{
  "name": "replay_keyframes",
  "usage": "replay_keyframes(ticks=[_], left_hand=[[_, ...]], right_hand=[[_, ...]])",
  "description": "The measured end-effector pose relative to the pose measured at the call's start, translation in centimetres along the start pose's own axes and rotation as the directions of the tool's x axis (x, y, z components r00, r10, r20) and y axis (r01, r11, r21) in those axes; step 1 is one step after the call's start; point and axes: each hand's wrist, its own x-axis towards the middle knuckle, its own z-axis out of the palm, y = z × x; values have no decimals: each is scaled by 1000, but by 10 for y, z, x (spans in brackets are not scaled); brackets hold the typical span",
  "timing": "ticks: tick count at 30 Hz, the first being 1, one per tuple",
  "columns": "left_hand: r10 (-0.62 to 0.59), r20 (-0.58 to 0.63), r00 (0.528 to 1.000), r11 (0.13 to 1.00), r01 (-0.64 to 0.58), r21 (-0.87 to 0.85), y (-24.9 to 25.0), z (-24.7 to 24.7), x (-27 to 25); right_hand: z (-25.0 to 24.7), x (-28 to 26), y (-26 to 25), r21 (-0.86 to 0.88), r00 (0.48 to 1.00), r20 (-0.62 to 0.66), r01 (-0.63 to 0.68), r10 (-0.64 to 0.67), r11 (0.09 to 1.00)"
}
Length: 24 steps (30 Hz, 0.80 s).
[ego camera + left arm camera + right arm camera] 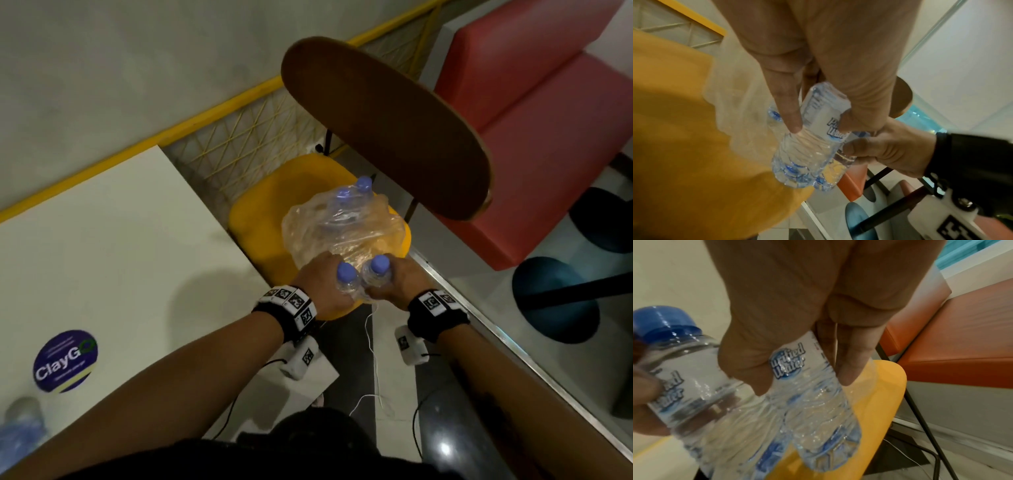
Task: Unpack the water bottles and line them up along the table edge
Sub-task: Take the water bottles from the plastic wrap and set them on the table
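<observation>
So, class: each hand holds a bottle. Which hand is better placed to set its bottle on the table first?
Left, probably. The left hand and its bottle are nearer the table; the right hand would have to cross over the left.

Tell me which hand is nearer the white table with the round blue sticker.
Left. The left hand, gripping one clear blue-capped water bottle, is beside the white table's edge; the right hand, gripping another bottle, is farther over the yellow chair seat.
</observation>
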Motion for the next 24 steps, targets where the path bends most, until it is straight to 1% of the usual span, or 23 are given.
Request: replay_keyframes(ticks=[1,3,6,9,11,14,15,17,19,20,22,24], left_hand=[[27,0,1000,1000,-27,-3,-8,-1,-15],[76,-52,996,997,-76,4,-23,-12,-50],[26,-156,987,1000,-27,-3,-61,-32,-102],[-14,-270,963,999,24,34,-112,-54,-149],[-66,-322,944,994,90,61,-147,-71,-183],[-174,-374,911,969,227,101,-199,-100,-238],[-193,-394,899,959,257,118,-218,-109,-256],[-234,-434,870,937,321,137,-250,-124,-292],[-327,-459,826,917,395,56,-278,-134,-325],[-374,-457,807,904,428,15,-289,-138,-339],[-433,-453,779,875,484,-3,-309,-140,-359],[-469,-432,771,851,524,12,-328,-140,-370]], right_hand=[[6,-12,-3,2,1000,-12,3,-3,1000],[22,-34,-14,58,999,-20,32,-31,998],[49,-67,-44,130,995,-22,99,-97,987],[82,-93,-92,149,973,-11,228,-229,962],[107,-107,-130,126,942,51,324,-332,938],[151,-122,-188,51,867,202,456,-456,889],[168,-125,-208,7,847,252,483,-469,876],[201,-134,-247,-34,816,301,526,-493,850],[234,-143,-281,-24,780,341,565,-524,825],[250,-147,-298,-14,761,362,582,-538,813],[283,-156,-327,-5,726,393,615,-563,789],[309,-164,-353,-14,697,420,645,-581,764]])
